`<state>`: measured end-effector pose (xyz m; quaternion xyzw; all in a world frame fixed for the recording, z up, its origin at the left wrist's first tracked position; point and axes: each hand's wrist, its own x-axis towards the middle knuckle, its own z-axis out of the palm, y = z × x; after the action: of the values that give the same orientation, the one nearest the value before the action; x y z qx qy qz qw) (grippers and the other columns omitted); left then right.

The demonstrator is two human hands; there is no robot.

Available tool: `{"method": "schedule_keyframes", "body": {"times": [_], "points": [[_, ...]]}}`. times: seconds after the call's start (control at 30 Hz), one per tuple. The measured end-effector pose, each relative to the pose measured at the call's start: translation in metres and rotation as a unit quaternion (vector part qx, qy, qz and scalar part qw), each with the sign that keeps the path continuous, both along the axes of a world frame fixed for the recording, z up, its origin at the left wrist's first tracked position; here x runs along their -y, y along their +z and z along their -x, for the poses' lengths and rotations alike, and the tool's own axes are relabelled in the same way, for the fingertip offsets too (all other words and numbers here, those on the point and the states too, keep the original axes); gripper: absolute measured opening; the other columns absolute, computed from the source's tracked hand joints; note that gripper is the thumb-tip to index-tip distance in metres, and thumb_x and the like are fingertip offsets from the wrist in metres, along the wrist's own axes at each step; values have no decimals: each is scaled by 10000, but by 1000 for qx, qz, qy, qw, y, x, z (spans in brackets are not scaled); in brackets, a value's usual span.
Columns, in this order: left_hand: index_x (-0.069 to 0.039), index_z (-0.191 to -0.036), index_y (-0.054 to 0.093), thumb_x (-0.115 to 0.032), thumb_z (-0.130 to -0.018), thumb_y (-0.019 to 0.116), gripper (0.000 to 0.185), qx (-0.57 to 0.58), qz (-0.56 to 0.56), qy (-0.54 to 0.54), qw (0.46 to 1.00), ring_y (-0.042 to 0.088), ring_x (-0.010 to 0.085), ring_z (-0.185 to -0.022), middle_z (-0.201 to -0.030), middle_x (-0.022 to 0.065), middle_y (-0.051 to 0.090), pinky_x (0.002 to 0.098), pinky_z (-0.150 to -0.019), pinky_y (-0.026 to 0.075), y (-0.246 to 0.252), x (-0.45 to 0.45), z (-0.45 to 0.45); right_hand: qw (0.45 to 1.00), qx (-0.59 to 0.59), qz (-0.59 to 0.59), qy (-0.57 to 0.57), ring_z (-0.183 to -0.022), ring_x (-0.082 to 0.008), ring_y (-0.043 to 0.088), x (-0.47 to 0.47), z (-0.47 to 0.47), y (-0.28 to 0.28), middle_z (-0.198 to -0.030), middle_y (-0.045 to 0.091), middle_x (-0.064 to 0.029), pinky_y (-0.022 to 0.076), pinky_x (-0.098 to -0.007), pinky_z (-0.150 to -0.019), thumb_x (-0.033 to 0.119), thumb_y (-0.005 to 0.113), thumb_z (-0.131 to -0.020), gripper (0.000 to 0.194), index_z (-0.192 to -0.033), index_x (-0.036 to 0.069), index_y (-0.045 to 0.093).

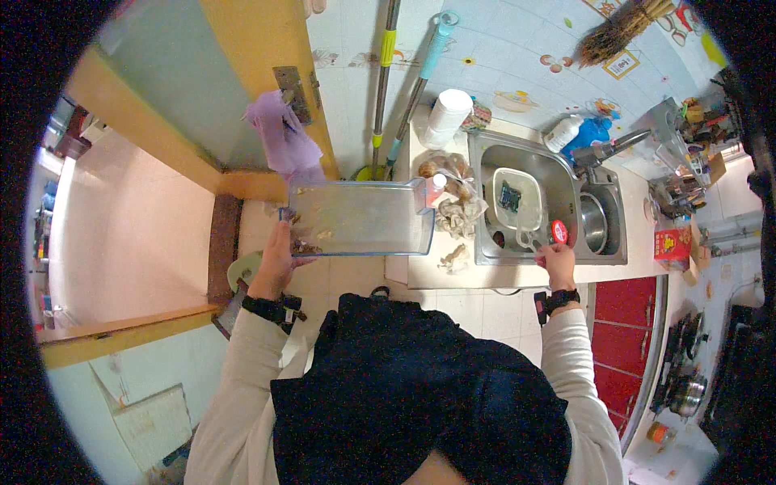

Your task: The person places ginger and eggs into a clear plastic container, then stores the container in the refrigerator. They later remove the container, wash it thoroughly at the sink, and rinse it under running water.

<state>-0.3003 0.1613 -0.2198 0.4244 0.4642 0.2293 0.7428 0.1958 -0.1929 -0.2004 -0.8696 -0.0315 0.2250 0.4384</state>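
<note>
My left hand (276, 260) grips the left end of a clear plastic bin (364, 215), a fridge-drawer type, held level with its right end over the counter's edge. Dark, crumbly debris (306, 247) lies in its near left corner, with paler bits beside it. Over the near rim of the steel sink, my right hand (558, 264) pinches a thin, whitish plastic piece (526, 233), whose exact kind is unclear. Just beyond those fingers is a round red lid (559, 231). A pale plastic tub (516, 173) sits in the large sink basin (548, 160) with a dark patterned item (509, 197) inside.
Bagged brown produce (445, 170), a crumpled plastic bag (461, 215) and a white paper roll (447, 118) crowd the counter's left end. The faucet (609, 151) reaches across behind the sink. A metal pot (593, 224) occupies the small basin. Mop handles (383, 79) lean against the wall.
</note>
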Motion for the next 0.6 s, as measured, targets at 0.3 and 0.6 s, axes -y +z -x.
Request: {"method": "schedule_keyframes", "body": {"times": [0.3, 0.6], "points": [[-131, -1495, 397, -459, -1107, 332, 512, 52, 36, 43, 997, 631, 265, -1162, -1378, 115, 546, 463, -805, 637, 7, 43, -13, 982, -56, -177, -25, -700, -236, 677, 20, -74, -93, -870, 703, -123, 586, -362, -658, 273, 699, -957, 332, -1005, -53, 653], [-109, -1434, 409, -556, -1052, 413, 588, -5, -20, 30, 999, 682, 278, -1031, -1256, 132, 653, 435, -824, 588, 30, 80, -24, 956, 29, -74, 281, -969, -166, 650, -55, 19, -37, -1083, 690, -78, 527, -315, -812, 368, 624, -1025, 425, -1254, 10, 619]]}}
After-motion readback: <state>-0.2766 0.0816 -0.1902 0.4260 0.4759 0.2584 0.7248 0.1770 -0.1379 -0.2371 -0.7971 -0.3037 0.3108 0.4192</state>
